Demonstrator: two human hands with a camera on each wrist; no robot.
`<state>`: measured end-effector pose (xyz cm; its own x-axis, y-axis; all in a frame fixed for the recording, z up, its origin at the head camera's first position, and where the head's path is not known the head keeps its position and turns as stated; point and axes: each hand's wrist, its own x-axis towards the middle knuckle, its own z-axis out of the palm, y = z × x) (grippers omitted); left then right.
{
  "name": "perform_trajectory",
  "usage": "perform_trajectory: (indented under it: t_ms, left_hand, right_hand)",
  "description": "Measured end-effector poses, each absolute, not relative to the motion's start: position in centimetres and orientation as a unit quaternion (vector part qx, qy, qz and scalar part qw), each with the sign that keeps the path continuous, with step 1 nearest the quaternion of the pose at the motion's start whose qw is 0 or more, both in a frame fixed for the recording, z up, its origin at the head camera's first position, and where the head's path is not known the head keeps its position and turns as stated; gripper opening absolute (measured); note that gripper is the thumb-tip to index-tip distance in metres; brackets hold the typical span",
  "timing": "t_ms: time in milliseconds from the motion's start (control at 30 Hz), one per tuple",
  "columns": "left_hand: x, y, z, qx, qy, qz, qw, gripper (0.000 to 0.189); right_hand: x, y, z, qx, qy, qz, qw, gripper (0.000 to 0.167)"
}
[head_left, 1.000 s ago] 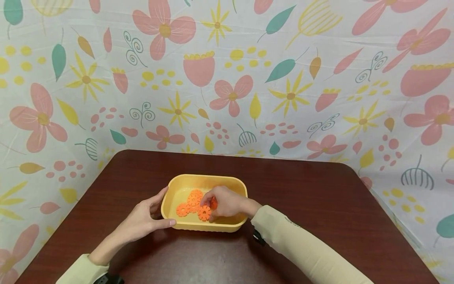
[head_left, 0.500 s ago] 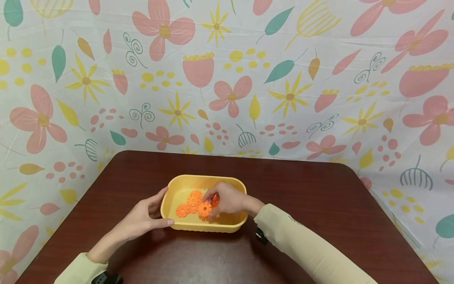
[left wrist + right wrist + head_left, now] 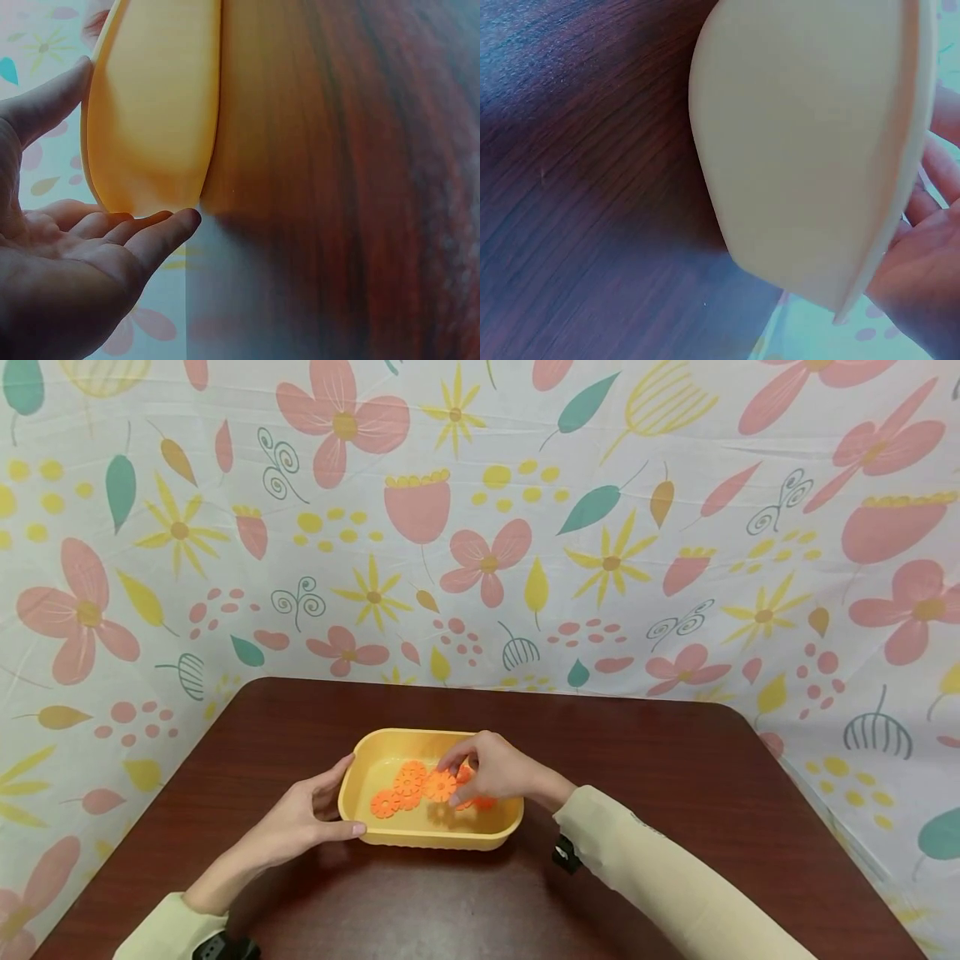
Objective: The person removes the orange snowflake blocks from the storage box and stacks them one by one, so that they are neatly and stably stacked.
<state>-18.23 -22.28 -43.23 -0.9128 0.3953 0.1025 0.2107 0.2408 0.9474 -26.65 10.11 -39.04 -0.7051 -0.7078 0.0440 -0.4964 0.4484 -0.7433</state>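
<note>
The right hand [image 3: 501, 768] hides part of the orange discs at the right of the tray [image 3: 431, 841], so their number cannot be told. More discs [image 3: 408, 782] overlap in the left half, which blurs where one ends and another begins. In the right wrist view the tray's outer wall fills the middle, pale and out of focus; the hand is cut off at the right edge, with its fingertips behind the rim. The left wrist view takes in only one end of the tray.

The tray is yellow, smooth and round-cornered, with a thin rim. The discs are flat, with notched edges and a small hole in the middle. The table [image 3: 675, 793] is dark reddish brown and wood-grained, with a dull shine on its near part. Beyond it hangs a white cloth [image 3: 570, 635], lightly creased and printed with flowers and leaves. Both sleeves [image 3: 667, 868] are pale, and a black band [image 3: 567, 853] shows at the right wrist.

The right hand pinches one disc [image 3: 440, 787] between thumb and fingers, raised above the tray floor right of centre, a shadow beneath it. The left hand [image 3: 296, 822] holds the tray's left end: its thumb lies on the near rim, its fingers against the end wall.
</note>
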Motion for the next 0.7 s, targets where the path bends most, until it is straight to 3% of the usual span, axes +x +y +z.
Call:
perform_trajectory:
  t_ms: [700]
  left_hand:
    - [-18.0, -22.3, -43.0, 0.18, 0.789, 0.58, 0.092, 0.104]
  right_hand:
    - [-26.6, 15.4, -37.1, -0.308, 0.858, -0.403, 0.088, 0.039]
